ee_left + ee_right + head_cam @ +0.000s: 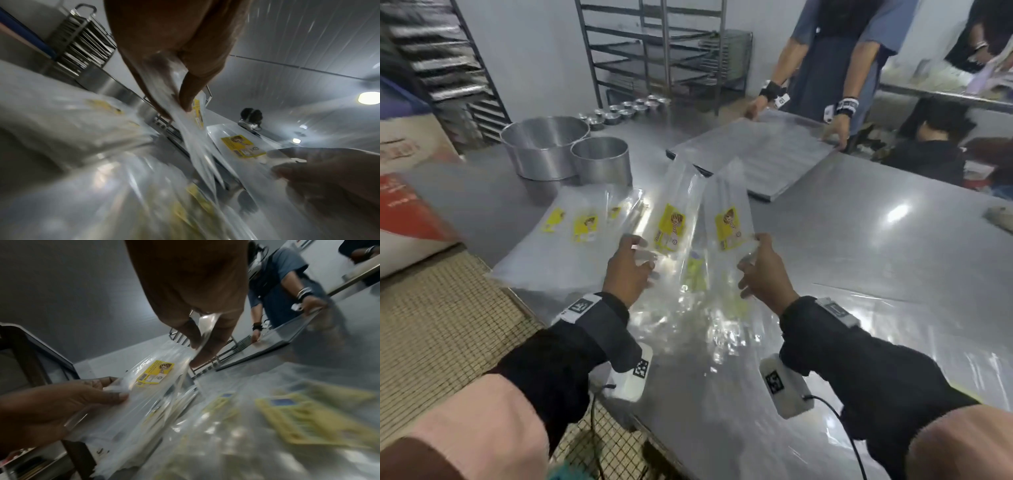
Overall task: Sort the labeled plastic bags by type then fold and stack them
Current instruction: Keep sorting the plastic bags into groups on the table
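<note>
Two clear plastic bags with yellow labels are held up over the steel table (859,219). My left hand (642,255) pinches the lower end of the left bag (674,205); in the left wrist view the thumb and a finger of the left hand (176,108) close on the film. My right hand (755,246) pinches the right bag (727,219) beside its label, and in the right wrist view the right hand (195,353) grips the bag's edge. A flat stack of similar labeled bags (571,233) lies to the left. A loose heap of bags (698,308) lies under my hands.
Two round metal pans (544,147) stand at the back left, with small metal cups (626,109) behind them. Across the table another person (825,68) holds a flat baking tray (756,150). A printed sack (407,192) sits off the table's left edge. Clear film (893,325) lies at the right.
</note>
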Demonstrator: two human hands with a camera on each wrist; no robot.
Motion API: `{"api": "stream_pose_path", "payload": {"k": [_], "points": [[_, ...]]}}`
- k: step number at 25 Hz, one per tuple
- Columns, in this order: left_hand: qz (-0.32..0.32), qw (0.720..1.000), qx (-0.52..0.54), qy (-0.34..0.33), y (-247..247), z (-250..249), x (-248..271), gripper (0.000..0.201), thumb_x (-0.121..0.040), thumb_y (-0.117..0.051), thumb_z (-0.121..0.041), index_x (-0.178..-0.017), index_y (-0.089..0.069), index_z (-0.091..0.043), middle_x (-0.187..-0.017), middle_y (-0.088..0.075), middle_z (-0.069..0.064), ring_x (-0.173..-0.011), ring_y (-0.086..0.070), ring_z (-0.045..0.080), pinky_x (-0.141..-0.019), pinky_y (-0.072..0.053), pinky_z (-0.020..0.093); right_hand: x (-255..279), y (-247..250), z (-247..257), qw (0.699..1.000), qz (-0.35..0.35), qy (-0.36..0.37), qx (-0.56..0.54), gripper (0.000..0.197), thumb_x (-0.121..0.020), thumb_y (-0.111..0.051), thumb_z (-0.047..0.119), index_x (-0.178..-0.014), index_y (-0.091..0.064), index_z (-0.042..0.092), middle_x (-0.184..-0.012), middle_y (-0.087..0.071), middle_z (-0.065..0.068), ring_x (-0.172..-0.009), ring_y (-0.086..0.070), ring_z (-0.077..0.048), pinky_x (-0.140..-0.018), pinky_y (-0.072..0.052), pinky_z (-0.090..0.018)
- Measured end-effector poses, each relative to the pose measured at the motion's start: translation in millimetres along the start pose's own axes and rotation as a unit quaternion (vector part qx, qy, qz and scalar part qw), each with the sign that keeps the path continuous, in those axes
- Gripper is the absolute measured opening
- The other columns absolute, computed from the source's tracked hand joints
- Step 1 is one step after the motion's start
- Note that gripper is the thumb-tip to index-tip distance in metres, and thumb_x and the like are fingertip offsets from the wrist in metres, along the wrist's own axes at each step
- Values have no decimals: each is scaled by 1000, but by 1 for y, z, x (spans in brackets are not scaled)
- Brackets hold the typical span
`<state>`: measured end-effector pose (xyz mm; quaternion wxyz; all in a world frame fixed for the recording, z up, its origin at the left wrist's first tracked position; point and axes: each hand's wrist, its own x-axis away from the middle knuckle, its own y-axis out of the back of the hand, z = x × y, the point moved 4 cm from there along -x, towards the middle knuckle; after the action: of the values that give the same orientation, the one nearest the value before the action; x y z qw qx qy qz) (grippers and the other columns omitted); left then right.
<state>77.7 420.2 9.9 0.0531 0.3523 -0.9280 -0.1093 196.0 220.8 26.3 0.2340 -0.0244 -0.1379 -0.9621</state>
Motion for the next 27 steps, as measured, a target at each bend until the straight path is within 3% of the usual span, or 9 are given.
{"api": "stream_pose_path", "payload": {"k": [4, 8, 10, 13, 15, 17, 20, 23, 27], "points": [[-46, 999, -15, 8, 96, 17, -62, 34, -84, -52, 10, -100, -43, -19, -117, -52, 24, -63, -53, 23, -39, -43, 17, -50, -109, 32, 998, 55, 27, -7, 50, -93, -40, -3, -135, -27, 20, -78, -44, 0, -48, -45, -20, -37, -45, -26], [-64, 998, -17, 8, 166, 32, -115, 38, -87, -54, 11, -110, -37, -13, -111, -52, 16, -51, -59, 5, -42, -47, 15, -92, -188, 51, 992, 82, 31, -95, 56, -90, -45, -8, -137, -25, 16, -89, -48, -9, -43, -50, -15, -39, -47, -25], [-54, 998, -22, 28, 187, 48, -135, 43, -84, -59, 9, -113, -36, -13, -113, -50, 16, -63, -59, 13, -44, -49, 18, -110, -222, 46, 987, 86, -15, -135, 55, -90, -46, -7, -136, -24, 14, -87, -48, -8, -44, -51, -12, -43, -47, -23], [-28, 992, -85, 83, 200, 86, -155, 58, -73, -75, -5, -119, -39, -9, -117, -47, 16, -92, -52, 25, -71, -48, 27, -127, -259, 23, 992, 89, -73, -47, 64, -89, -61, 11, -140, -22, 6, -106, -53, -11, -84, -56, -22, -75, -49, -32], [-22, 981, -157, 112, 200, 105, -160, 63, -78, -71, 2, -130, -38, 2, -123, -48, 15, -107, -48, 24, -82, -38, 27, -129, -268, 10, 990, 91, -70, 87, 70, -88, -63, 20, -143, -23, 6, -134, -46, -17, -120, -46, -29, -102, -39, -42], [-23, 968, -211, 130, 199, 116, -164, 61, -81, -67, 4, -134, -37, 7, -129, -48, 20, -118, -47, 28, -92, -35, 29, -127, -272, 6, 982, 104, -69, 143, 68, -89, -61, 20, -144, -23, 4, -142, -38, -18, -132, -34, -34, -108, -32, -44], [-12, 961, -244, 131, 198, 114, -168, 65, -81, -69, -2, -137, -36, 8, -138, -43, 25, -129, -42, 33, -99, -34, 31, -124, -275, 9, 972, 156, -60, 167, 67, -91, -59, 19, -144, -21, 2, -142, -38, -20, -129, -38, -32, -104, -34, -36], [4, 961, -247, 124, 200, 110, -168, 79, -76, -71, -26, -140, -35, 2, -142, -41, 22, -131, -40, 33, -104, -37, 39, -122, -267, 18, 975, 164, -53, 140, 75, -89, -62, 19, -147, -16, 6, -145, -36, -18, -107, -44, -20, -95, -39, -32], [3, 952, -299, 73, 188, 91, -155, 72, -82, -66, -48, -137, -43, -8, -142, -44, 16, -133, -38, 34, -109, -31, 42, -108, -232, 27, 981, 144, -42, 127, 72, -88, -63, 17, -146, -21, 6, -145, -37, -16, -126, -44, -28, -100, -40, -34]]}}
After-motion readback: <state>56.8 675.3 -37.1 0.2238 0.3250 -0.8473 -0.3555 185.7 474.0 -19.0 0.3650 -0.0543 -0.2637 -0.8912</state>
